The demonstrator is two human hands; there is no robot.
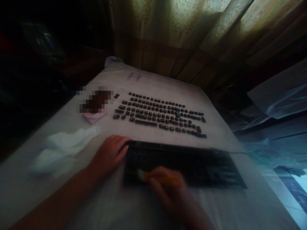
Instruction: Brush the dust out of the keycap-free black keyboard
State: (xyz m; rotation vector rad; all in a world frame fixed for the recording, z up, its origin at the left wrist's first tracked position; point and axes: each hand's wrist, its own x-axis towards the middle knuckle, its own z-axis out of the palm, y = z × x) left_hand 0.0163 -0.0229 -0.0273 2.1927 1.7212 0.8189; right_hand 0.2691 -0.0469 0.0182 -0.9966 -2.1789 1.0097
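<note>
A black keyboard base (pixel 196 163), stripped of its keycaps, lies flat on the light cloth of the table. My left hand (pixel 110 155) is closed on its upper left corner, fingertips at the back edge. In my right hand (pixel 169 191) is a brush (pixel 141 175) with pale bristles and an orange handle, and its tip is over the left front part of the base. Motion blurs the right hand and brush, so I cannot tell whether the bristles touch. Beyond the base, loose black keycaps (pixel 146 123) lie in rows, laid out like a keyboard.
To the left lies a crumpled white cloth (pixel 69 143). Behind it are a folded pink cloth (pixel 94 117) and a pixelated dark item. A small wire tool (pixel 117 95) lies by the keycaps. A cable (pixel 240 153) runs off right; a curtain (pixel 155 32) hangs behind.
</note>
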